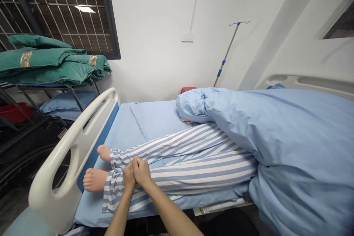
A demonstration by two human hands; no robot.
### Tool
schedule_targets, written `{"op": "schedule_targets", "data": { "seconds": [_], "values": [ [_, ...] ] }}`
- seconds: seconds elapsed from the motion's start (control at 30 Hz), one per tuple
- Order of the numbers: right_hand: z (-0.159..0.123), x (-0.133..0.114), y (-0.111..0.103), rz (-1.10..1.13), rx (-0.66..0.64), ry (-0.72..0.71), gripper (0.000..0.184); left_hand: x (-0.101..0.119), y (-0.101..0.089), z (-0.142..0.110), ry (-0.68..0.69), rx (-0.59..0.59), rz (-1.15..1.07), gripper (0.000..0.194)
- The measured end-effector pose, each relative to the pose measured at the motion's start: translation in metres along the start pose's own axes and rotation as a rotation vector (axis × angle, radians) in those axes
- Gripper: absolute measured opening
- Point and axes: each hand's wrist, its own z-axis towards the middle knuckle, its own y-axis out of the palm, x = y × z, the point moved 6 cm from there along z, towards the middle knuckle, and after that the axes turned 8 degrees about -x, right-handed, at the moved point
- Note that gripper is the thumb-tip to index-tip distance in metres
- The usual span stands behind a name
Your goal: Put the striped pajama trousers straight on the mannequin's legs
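My left hand point(129, 177) and right hand point(141, 172), closed together, rest on striped pajama trousers point(193, 169) atop the hospital bed point(72, 147); an IV pole point(228, 51) stands beyond the bed, green quilts point(49, 61) left of it.

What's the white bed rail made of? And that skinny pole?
The curved white bed rail looks like moulded plastic, smooth and glossy with no seams showing. The thin silver drip pole looks like metal, from its shine; its blue bands may be plastic.
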Motion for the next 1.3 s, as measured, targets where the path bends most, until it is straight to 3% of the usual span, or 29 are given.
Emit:
{"op": "schedule_targets", "data": {
  "seconds": [0.23,0.43,0.53,0.67,0.8,0.93,1.13,1.3],
  "values": [
    [-0.008,0.015,-0.004,0.081,0.034,0.005,0.046,0.007,0.009,0.003,0.0,-0.089,-0.172,0.034],
    [-0.003,0.025,-0.013,0.287,0.112,0.052,0.047,0.02,0.024,-0.003,-0.155,0.04,-0.534,0.039],
    [-0.001,0.03,-0.015,0.283,0.131,0.08,0.046,0.017,0.028,-0.007,-0.192,0.093,-0.464,0.036],
    [0.001,0.026,-0.023,0.157,0.111,0.098,0.044,0.014,0.032,-0.005,-0.093,0.001,-0.22,0.034],
    [-0.002,0.014,-0.037,-0.03,0.035,0.009,0.042,0.012,0.035,-0.006,-0.021,-0.038,-0.109,0.038],
    [-0.01,0.02,-0.043,-0.057,0.011,-0.024,0.042,0.015,0.038,-0.008,0.005,-0.052,-0.044,0.039],
    [-0.012,0.037,-0.043,0.072,0.072,0.022,0.043,0.029,0.048,-0.005,-0.018,-0.107,-0.182,0.033],
    [-0.006,0.047,-0.052,0.255,0.132,0.07,0.047,0.038,0.062,-0.01,-0.15,0.014,-0.456,0.037]
  ]
}}
